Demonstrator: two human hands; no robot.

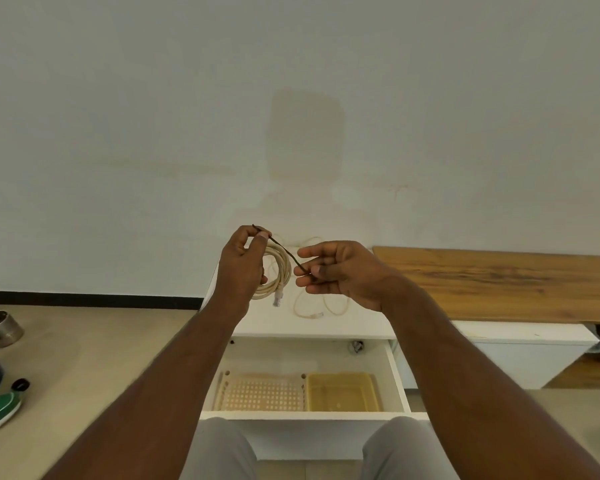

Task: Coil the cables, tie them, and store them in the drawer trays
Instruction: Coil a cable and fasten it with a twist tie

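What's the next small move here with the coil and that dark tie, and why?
Probably wrap the dark tie around the coiled cable and twist it closed. The left hand holds the coil and one tie end, the right hand pinches the other end, and the tie only lies stretched across the coil's loops.

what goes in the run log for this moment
left hand: holds coiled cable | right hand: pinches tie | trays: empty
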